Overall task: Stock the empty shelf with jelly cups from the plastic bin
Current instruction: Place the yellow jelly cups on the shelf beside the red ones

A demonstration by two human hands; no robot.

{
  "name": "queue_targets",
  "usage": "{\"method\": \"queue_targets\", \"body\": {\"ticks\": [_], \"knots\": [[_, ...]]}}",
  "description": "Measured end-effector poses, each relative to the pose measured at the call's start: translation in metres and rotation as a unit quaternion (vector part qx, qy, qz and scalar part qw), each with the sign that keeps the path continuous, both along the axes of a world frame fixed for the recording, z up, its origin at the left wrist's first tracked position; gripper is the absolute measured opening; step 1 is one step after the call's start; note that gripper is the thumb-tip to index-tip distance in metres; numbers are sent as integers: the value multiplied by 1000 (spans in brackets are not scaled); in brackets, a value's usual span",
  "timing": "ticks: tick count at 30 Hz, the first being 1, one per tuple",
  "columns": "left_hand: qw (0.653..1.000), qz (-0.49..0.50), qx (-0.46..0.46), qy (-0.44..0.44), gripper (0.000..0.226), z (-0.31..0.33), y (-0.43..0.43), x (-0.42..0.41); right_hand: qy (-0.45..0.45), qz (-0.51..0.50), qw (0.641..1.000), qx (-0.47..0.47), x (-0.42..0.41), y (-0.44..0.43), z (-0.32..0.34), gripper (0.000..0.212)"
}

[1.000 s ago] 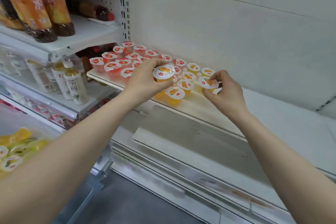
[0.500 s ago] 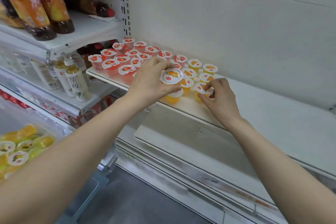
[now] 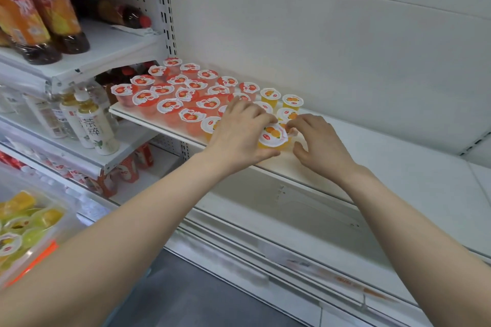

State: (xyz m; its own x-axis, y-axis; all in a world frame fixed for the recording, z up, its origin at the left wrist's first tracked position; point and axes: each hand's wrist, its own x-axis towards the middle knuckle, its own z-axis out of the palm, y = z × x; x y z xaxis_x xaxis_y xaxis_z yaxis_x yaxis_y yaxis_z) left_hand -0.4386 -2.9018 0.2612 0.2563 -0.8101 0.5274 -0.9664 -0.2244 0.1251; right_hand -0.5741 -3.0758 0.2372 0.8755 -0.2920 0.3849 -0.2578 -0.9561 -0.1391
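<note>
I read the left hand [image 3: 239, 135] as grasping one orange jelly cup [image 3: 273, 138]: fingers lie across the lid and the thumb presses the side wall low down. The cup is at the front edge of the shelf [image 3: 398, 164], at the right end of the stocked block. I cannot tell whether its base touches the board. The right hand [image 3: 321, 145] sits just beside the cup with curled fingers, one fingertip at the lid rim. I cannot tell whether it pinches the lid tab or only steadies it.

Handling, as I judge it: the cup is light, a tapered tub of thin translucent plastic under a flat peel-off lid with an overhanging rim. The wall likely flexes when squeezed. Take hold on the side wall below the rim, thumb opposite fingers, with light pressure, never by the tab.

Red-lidded cups [image 3: 164, 93] fill the shelf toward its left edge, and more orange cups [image 3: 292, 101] stand toward the back edge. The shelf looks smooth and painted, so cups should slide when nudged. The clear plastic bin [image 3: 39, 249] holds yellow and green cups
</note>
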Motion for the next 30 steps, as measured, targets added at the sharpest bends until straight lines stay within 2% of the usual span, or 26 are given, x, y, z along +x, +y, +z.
{"method": "queue_targets", "body": {"ticks": [3,8,19,24,30], "knots": [[999,4,33,-14,62,-7,-4,-5,-15,-10,1000,-11,-7,-8,7,49],[998,29,52,-26,53,-20,-6,-6,-39,-34,998,-31,-9,-17,16,48],[998,47,19,-28,55,-33,-7,-3,-36,-23,998,-56,3,-13,25,47],[997,34,-70,-11,52,-20,12,12,-47,-1,997,-68,22,4,42,44],[988,136,-71,-19,45,-3,90,66,-73,71,990,-93,73,64,57,44]]}}
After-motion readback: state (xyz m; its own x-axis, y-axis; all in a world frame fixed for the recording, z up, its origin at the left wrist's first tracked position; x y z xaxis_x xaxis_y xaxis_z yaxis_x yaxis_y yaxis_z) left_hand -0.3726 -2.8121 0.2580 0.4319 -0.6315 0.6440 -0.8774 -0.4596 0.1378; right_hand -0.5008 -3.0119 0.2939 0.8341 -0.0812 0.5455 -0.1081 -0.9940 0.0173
